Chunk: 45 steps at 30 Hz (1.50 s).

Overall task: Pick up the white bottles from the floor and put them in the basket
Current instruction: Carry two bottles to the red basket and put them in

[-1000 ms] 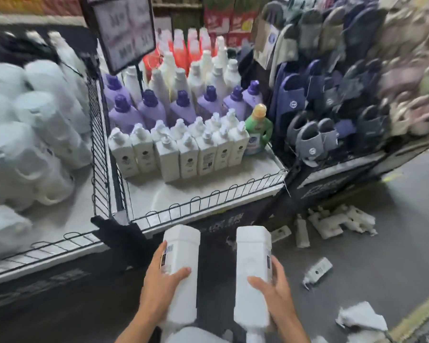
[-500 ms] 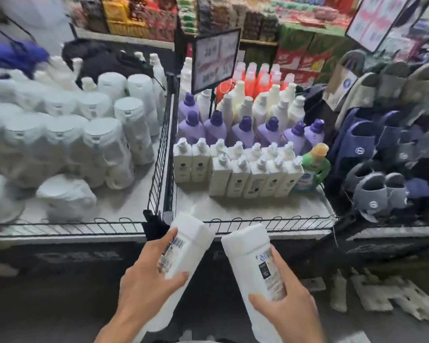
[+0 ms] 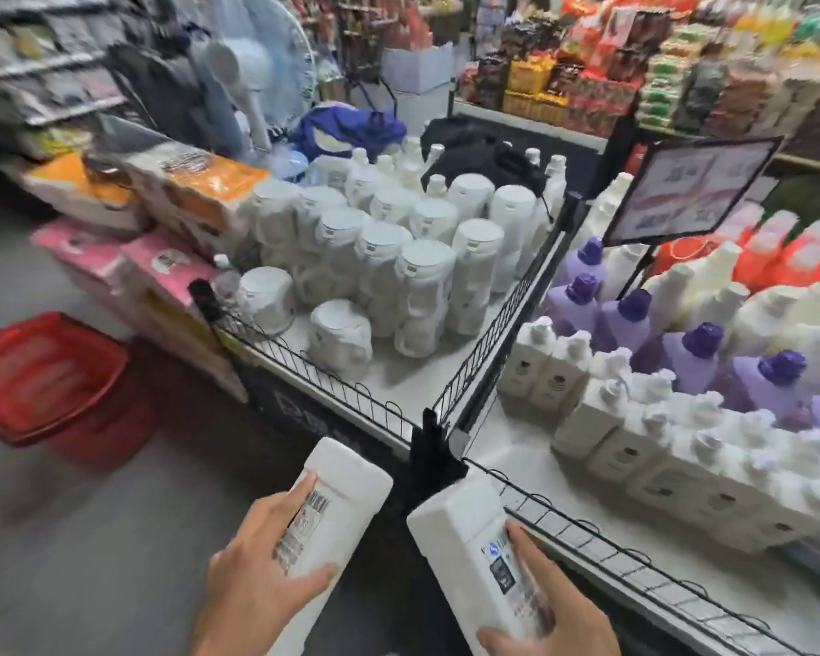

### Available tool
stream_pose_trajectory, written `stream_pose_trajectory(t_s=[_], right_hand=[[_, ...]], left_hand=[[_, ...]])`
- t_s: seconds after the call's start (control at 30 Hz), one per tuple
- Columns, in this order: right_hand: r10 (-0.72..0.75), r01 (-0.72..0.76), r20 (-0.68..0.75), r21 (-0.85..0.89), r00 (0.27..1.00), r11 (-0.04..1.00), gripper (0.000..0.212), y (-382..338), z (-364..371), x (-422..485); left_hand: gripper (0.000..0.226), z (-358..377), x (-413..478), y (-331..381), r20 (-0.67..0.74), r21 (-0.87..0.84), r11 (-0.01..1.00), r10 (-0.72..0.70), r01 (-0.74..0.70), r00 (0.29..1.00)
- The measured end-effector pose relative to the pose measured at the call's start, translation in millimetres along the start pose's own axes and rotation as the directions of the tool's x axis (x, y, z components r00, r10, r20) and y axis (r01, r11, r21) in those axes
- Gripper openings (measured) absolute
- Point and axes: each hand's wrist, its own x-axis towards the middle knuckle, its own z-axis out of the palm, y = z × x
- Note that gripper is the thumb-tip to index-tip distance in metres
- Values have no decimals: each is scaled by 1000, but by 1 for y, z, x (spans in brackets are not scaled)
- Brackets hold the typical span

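Shop aisle, grey floor point(image 3: 91, 537), red basket point(image 3: 100, 433) at 9 o'clock, well apart from you. Your left grip point(image 3: 256, 575) is clamped on the left white bottle point(image 3: 342, 499), your right grip point(image 3: 555, 617) on the right white bottle point(image 3: 460, 537). Risk: both are smooth and held one-handed, so a fast swing toward 9 could slip one or clip the wire rail point(image 3: 342, 385) at 12. Counter point(image 3: 398, 385) behind it is packed w/ white jugs point(image 3: 422, 295).

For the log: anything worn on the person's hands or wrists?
Nothing visible. The left hand and right hand are ungloved, no rings showing. The left wrist has no sleeve, watch or band; the right one is cut off by the frame edge.
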Motion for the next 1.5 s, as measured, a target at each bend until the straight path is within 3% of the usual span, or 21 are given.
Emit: stream_pose_trajectory(t_s=[0.2, 0.37, 0.6, 0.8, 1.1, 1.5], right_hand=[[-213, 244, 236, -112, 948, 963, 102, -26, 3, 63], [-357, 471, 403, -231, 843, 852, 97, -81, 27, 119], [-484, 672, 517, -274, 706, 688, 100, -161, 88, 169], [-522, 710, 526, -256, 672, 656, 101, -217, 154, 194], [-547, 684, 521, -101, 655, 723, 99, -275, 239, 230], [-585, 750, 609, -24, 535, 661, 98, -387, 348, 343]], left_hand=[[100, -37, -8, -25, -103, 107, 991, -65, 76, 993], [94, -71, -5, -45, -222, 96, 989, -87, 111, 971], [99, -115, -9, -102, -379, 48, 977, -173, 206, 909], [101, -159, -9, -169, -459, -10, 951, -278, 308, 844], [93, -211, 0, -229, -519, -125, 923, -373, 363, 769], [96, -276, 77, -277, -571, -160, 859, -482, 486, 664]])
